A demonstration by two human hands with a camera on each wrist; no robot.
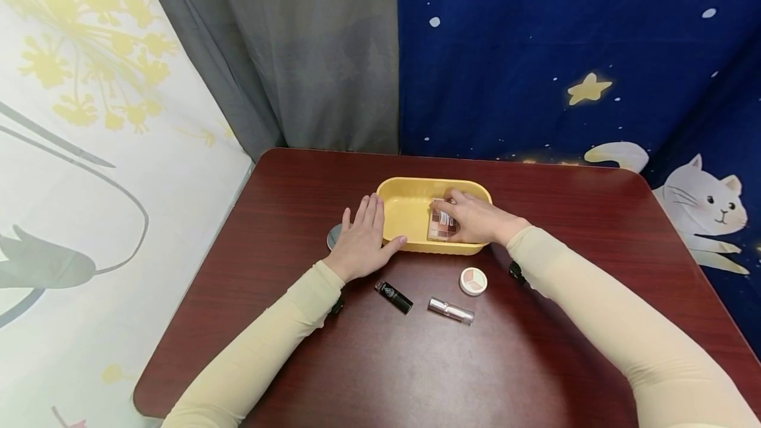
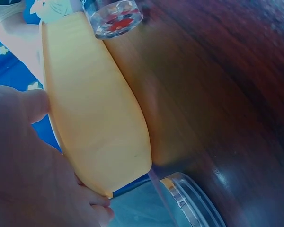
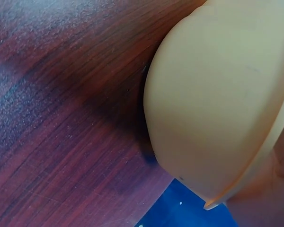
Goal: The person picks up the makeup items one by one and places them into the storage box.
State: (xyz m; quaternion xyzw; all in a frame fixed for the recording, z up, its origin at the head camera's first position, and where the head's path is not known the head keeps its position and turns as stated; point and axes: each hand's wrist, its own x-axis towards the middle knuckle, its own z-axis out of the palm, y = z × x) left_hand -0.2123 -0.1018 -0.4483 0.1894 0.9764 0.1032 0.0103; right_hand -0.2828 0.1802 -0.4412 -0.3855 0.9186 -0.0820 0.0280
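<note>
A yellow plastic basket (image 1: pixel 410 207) stands on the table. In it lies an eyeshadow palette (image 1: pixel 441 224) with a printed lid and brown and pink pans. My right hand (image 1: pixel 478 216) reaches over the basket's right end and grips the palette between thumb and fingers. My left hand (image 1: pixel 364 243) rests against the left end of the basket, its fingers straight along the rim and its thumb at the near rim. Partly under that hand shows a round compact (image 1: pixel 334 237); the left wrist view shows its shiny edge close beside the basket. The right wrist view catches mainly the basket's outer wall (image 3: pixel 213 94).
On the near side of the basket lie a black lipstick tube (image 1: pixel 394 297), a silver lipstick tube (image 1: pixel 451 310) and a small round three-colour pan (image 1: pixel 473 281). The dark red table (image 1: pixel 535 362) backs onto grey and blue curtains (image 1: pixel 505 51); a patterned white wall stands left.
</note>
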